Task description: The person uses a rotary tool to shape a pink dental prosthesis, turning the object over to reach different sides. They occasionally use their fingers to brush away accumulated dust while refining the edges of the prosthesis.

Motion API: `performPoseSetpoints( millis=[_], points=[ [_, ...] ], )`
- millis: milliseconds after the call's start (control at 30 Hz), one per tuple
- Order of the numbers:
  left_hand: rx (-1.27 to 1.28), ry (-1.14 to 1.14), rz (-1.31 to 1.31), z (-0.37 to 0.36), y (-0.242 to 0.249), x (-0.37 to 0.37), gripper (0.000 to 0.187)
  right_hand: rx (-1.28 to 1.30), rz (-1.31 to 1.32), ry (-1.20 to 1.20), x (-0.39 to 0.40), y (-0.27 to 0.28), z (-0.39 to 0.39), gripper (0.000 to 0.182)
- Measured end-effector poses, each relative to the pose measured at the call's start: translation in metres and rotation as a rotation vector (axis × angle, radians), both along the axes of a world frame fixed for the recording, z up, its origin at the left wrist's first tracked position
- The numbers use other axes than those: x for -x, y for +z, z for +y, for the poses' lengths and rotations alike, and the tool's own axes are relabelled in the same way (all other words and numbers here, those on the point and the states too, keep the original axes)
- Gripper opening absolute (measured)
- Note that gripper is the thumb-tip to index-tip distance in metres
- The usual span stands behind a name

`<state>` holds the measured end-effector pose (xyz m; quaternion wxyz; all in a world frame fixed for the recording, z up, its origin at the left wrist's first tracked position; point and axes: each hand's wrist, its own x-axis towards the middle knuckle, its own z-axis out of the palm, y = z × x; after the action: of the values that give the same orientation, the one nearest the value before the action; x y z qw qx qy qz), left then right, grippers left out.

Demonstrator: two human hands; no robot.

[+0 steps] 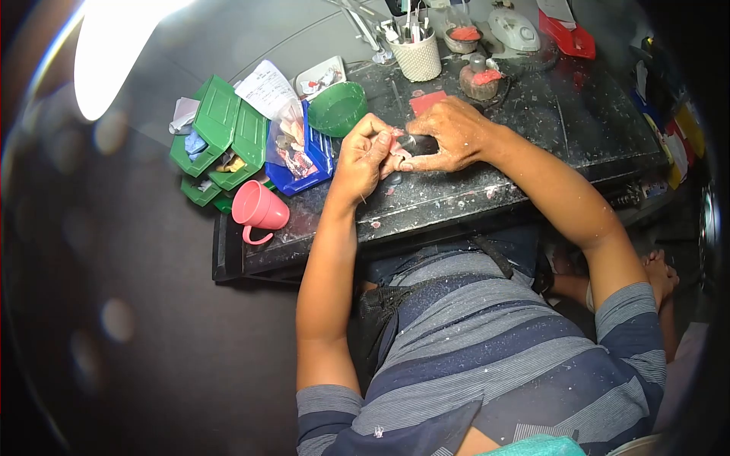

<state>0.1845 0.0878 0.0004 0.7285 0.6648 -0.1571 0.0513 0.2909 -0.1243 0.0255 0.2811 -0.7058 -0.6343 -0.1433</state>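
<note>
My left hand is closed, pinching a small pink piece that looks like a denture base between thumb and fingers. My right hand curls around a dark rotary handpiece, whose silvery front end points left at the pink piece. Both hands meet just above the front part of the black, dust-speckled bench. Fingers cover much of the pink piece, and the exact tip of the handpiece is hard to make out.
Left of my hands are a green bowl, a blue bin, green bins and a pink mug near the edge. Behind stand a brush holder and a jar. Another person's hands show at right.
</note>
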Motion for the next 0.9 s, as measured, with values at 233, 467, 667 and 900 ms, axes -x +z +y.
performPoseSetpoints(
  millis=[233,467,667,900],
  points=[
    [-0.029,0.069,-0.074,-0.002,0.000,-0.001,0.022,-0.092,0.064,0.115,-0.004,0.007,-0.005,0.046],
    [0.064,0.141,-0.047,-0.009,0.004,-0.003,0.018,-0.229,0.250,0.136,-0.007,-0.005,0.007,0.024],
    [0.166,0.212,0.106,-0.003,0.007,-0.002,0.020,-0.301,0.319,0.069,-0.006,-0.002,0.007,0.018],
    [0.320,0.003,0.132,0.005,0.006,-0.001,0.015,-0.283,0.276,0.055,-0.002,-0.004,0.009,0.020]
  ],
)
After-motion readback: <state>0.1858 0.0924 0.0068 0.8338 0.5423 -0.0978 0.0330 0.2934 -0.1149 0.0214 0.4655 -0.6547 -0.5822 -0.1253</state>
